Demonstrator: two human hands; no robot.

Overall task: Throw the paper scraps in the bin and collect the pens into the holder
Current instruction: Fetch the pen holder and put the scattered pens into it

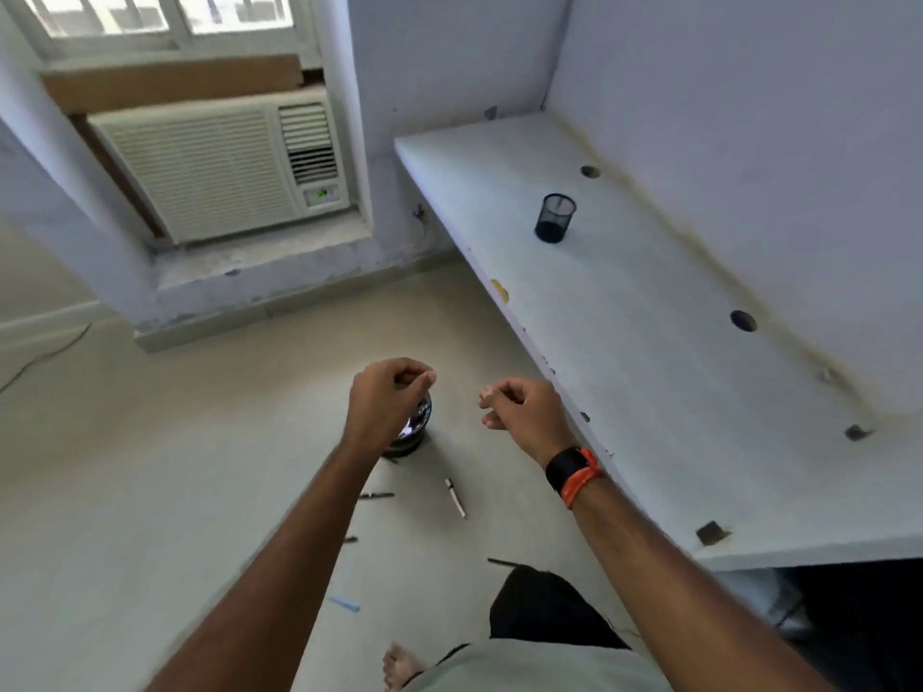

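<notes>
A small dark bin (pixel 417 432) with white paper inside stands on the floor, partly hidden behind my left hand (pixel 387 397). That hand hovers over it with fingers curled and nothing visible in them. My right hand (pixel 519 409) hangs just right of the bin, fingers loosely curled, also holding nothing I can see. Pens lie on the floor nearer to me: a white one (pixel 455 497), a dark one (pixel 377 495), another dark one (pixel 504 562), a short piece (pixel 350 539) and a blue one (pixel 344 603). The black mesh holder (pixel 554 218) stands on the white desk (pixel 674 392).
The desk runs along the right wall, with cable holes (pixel 742 320) in its top. An air conditioner (pixel 225 167) sits under the window at the back left. A cable (pixel 45 357) lies on the floor at far left. My bare foot (pixel 399 664) is at the bottom.
</notes>
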